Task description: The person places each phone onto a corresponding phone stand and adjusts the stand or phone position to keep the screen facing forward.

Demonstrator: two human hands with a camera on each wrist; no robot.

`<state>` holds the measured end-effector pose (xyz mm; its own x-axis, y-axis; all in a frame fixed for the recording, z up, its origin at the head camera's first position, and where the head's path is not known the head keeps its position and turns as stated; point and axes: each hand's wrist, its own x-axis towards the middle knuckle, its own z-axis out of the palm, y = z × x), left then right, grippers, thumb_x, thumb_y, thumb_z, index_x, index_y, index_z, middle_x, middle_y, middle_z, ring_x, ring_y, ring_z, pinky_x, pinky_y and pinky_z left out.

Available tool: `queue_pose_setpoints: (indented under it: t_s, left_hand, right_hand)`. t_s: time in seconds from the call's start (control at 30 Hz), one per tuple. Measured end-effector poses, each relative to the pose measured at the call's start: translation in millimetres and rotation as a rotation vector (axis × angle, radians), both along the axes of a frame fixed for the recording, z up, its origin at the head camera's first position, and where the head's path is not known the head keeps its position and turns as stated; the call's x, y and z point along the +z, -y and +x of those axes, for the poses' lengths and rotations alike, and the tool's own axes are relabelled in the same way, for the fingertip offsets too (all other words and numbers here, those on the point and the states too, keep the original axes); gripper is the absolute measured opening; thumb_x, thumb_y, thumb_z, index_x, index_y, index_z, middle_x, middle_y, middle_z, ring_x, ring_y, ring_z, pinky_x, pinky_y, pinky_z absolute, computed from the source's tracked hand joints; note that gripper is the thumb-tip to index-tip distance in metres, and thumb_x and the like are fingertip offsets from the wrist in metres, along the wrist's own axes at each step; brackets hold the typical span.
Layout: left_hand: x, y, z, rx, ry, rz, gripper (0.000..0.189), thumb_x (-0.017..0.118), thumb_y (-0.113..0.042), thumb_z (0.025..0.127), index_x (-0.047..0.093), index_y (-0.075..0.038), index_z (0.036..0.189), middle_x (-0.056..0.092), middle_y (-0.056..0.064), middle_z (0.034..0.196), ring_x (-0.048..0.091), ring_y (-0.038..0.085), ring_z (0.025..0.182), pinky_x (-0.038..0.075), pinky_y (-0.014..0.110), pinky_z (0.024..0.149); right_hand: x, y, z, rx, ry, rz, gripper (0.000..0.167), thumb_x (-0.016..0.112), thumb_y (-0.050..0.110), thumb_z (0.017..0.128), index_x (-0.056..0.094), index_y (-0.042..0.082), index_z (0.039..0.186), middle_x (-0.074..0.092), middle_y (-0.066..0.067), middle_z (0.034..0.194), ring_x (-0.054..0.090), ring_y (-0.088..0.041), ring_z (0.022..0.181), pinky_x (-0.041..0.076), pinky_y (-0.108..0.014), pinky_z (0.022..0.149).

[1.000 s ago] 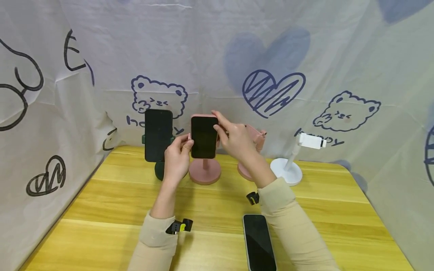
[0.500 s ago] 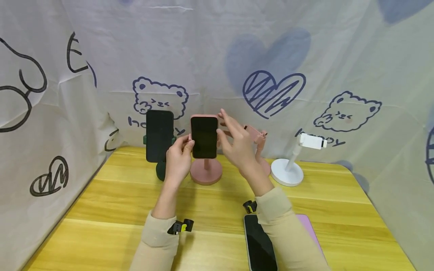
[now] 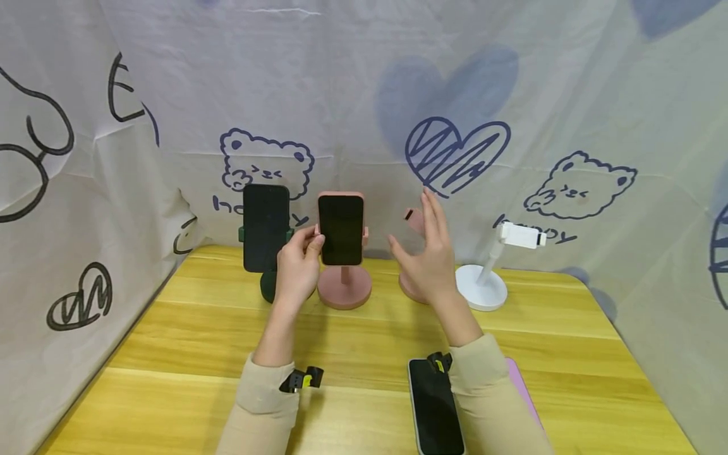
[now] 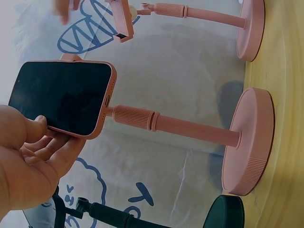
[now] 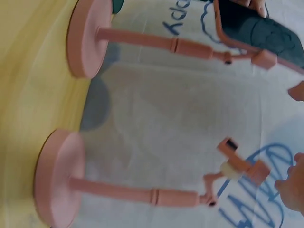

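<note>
A phone in a pink case [image 3: 341,229] stands upright in the clamp of a pink phone stand [image 3: 344,287]. My left hand [image 3: 298,260] pinches the phone's left edge beside the clamp. In the left wrist view the thumb [image 4: 37,127] lies on the front edge and the fingers pass behind. My right hand [image 3: 429,259] is apart from the phone, fingers extended and thumb spread, in front of a second pink phone stand [image 3: 411,287]. That hand partly hides this stand in the head view. The right wrist view shows its small clamp [image 5: 244,164] holding nothing.
A green stand [image 3: 267,287] at left holds a black phone [image 3: 265,227]. A white phone stand [image 3: 481,287] is at right, its clamp unfilled. Near the front lie another phone [image 3: 435,407] and a pink-purple flat object [image 3: 523,388], partly under the right sleeve. A printed cloth hangs behind.
My right hand has let go of the pink-cased phone's upper right edge and moved right, to the second pink stand. The left hand has kept its place on the phone.
</note>
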<state>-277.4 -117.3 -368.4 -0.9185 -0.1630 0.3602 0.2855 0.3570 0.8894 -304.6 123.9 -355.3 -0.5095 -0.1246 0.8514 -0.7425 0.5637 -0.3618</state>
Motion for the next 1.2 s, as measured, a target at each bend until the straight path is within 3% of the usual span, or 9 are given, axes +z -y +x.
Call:
queue_pose_setpoints:
  t_s: [0.1,0.3,0.43,0.53,0.67,0.83,1.07,1.2]
  left_hand:
    - [-0.6,0.8,0.1,-0.001,0.0,0.001,0.04,0.053,-0.022,0.11,0.058,0.0,0.143,0.067,0.02,0.13,0.066,0.035,0.118,0.055,0.048,0.101]
    - [-1.6,1.3,-0.7,-0.004,-0.002,0.005,0.039,0.054,-0.021,0.11,0.058,0.0,0.143,0.067,0.02,0.13,0.066,0.035,0.118,0.055,0.048,0.101]
    - [-1.7,0.9,-1.2,-0.009,-0.008,0.01,0.039,0.054,-0.021,0.11,0.059,0.0,0.142,0.068,0.02,0.129,0.067,0.035,0.118,0.056,0.048,0.101]
    - [-1.7,0.7,-1.4,-0.011,-0.011,0.012,0.039,0.055,-0.021,0.11,0.059,0.0,0.142,0.068,0.02,0.128,0.067,0.034,0.118,0.056,0.047,0.101]
    - [-1.7,0.7,-1.3,-0.009,-0.009,0.014,0.039,0.055,-0.021,0.11,0.059,0.0,0.142,0.068,0.02,0.128,0.067,0.034,0.118,0.056,0.048,0.101]
    - [-2.0,0.6,-0.7,-0.013,-0.002,0.015,0.039,0.054,-0.021,0.11,0.059,0.0,0.142,0.068,0.02,0.129,0.066,0.034,0.119,0.055,0.048,0.102]
    - [0.1,0.9,1.1,-0.016,-0.008,0.011,0.039,0.054,-0.02,0.11,0.058,0.001,0.142,0.068,0.021,0.129,0.066,0.035,0.118,0.055,0.048,0.102]
    - [0.3,1.0,0.6,-0.014,-0.008,0.009,0.039,0.054,-0.02,0.11,0.059,0.001,0.142,0.068,0.021,0.129,0.066,0.035,0.118,0.055,0.048,0.102]
  right_hand:
    - [-5.5,-12.2,-3.4,-0.045,0.114,0.001,0.099,0.088,0.009,0.08,0.031,-0.006,0.159,0.031,-0.022,0.166,0.035,-0.036,0.151,0.04,-0.049,0.119]
    - [-14.7,-33.7,-19.4,-0.12,0.296,0.011,0.107,0.089,0.004,0.078,0.024,-0.002,0.162,0.024,-0.023,0.167,0.052,-0.038,0.125,0.046,-0.053,0.111]
    - [-20.8,-44.4,-31.4,-0.179,0.408,-0.015,0.099,0.083,0.001,0.08,0.026,-0.002,0.161,0.025,-0.022,0.165,0.045,-0.041,0.138,0.04,-0.055,0.117]
    - [-25.0,-48.9,-38.6,-0.225,0.467,-0.055,0.084,0.078,0.005,0.084,0.035,-0.002,0.156,0.033,-0.024,0.158,0.045,-0.043,0.139,0.043,-0.055,0.114]
    - [-28.9,-50.8,-46.9,-0.26,0.504,-0.074,0.062,0.072,0.01,0.088,0.048,-0.004,0.143,0.049,-0.025,0.137,0.058,-0.039,0.119,0.051,-0.049,0.101]
    - [-31.1,-51.5,-54.2,-0.271,0.508,-0.09,0.045,0.065,0.0,0.09,0.053,-0.005,0.133,0.059,-0.023,0.123,0.063,-0.036,0.109,0.054,-0.046,0.096]
    - [-32.0,-51.8,-59.0,-0.261,0.511,-0.14,0.039,0.061,-0.009,0.091,0.056,-0.003,0.13,0.062,-0.021,0.12,0.066,-0.035,0.107,0.054,-0.046,0.096]
    - [-32.6,-50.3,-58.0,-0.225,0.48,-0.126,0.044,0.063,-0.012,0.085,0.059,-0.005,0.128,0.065,-0.024,0.12,0.066,-0.039,0.107,0.055,-0.049,0.096]
